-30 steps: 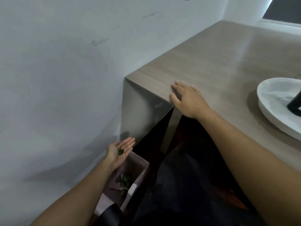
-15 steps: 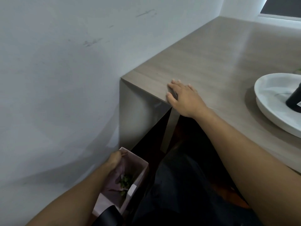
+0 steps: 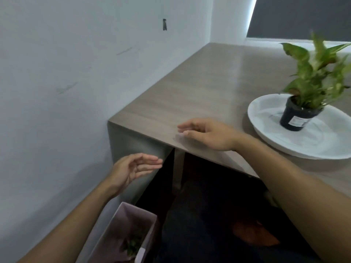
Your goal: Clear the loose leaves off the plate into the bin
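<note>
Empty-handed, a person's left hand (image 3: 133, 168) hangs with its fingers spread and loosely curled above the pink-lined bin (image 3: 121, 236) on the floor at near left, where a clump of green leaves (image 3: 133, 245) lies at the bottom. The right hand (image 3: 207, 135), also spread and holding nothing, hovers just over the near edge of the wooden surface (image 3: 199, 88). At right, the white plate (image 3: 296, 141) carries a small black pot (image 3: 296, 116) with a leafy plant (image 3: 315, 71); no loose leaves can be made out on the bare parts of the plate, though its right side runs out of view.

Any further reach toward the plate risks knocking the light pot, which would likely tip easily and scatter soil. Leaves carried in an open palm could also slip off and miss the narrow bin, since it sits low beside the wall (image 3: 57, 92) and well apart from the plate.
</note>
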Demonstrator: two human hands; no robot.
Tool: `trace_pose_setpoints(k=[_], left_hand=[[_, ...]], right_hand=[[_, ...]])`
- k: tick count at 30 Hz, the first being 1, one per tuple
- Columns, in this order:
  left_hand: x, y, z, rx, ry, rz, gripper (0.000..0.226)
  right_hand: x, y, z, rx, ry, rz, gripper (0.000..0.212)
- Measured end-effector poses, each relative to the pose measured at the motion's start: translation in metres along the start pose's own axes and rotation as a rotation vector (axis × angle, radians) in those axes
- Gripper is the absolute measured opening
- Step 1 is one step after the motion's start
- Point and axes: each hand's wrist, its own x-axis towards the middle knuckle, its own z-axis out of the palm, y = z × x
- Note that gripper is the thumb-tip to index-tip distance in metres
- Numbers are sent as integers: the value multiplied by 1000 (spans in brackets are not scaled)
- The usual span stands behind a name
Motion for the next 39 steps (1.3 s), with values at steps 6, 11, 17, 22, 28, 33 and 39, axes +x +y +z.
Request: trace_pose_setpoints(k=[6,11,17,22,28,33,39], left_hand=[[36,72,98,-11,-245,216,51],[79,108,192,11,-277,280,49],[128,122,303,324,-320,327,30],[164,112,366,744,-341,298,80],[202,93,404,819,-350,411,99],[223,94,409,885,-357,479,84],[234,108,408,941,-438,390,88]], right_hand=[[-93,13,-93,-1,-121,211,27],[-165,41,-160,-227,92,447,26],[-227,97,-211,-403,559,738,21],[-227,145,-201,-177,761,905,37],[-221,169,-192,-86,918,802,17],[-214,174,-198,-56,958,785,18],[-204,186,-210,-74,935,832,15]])
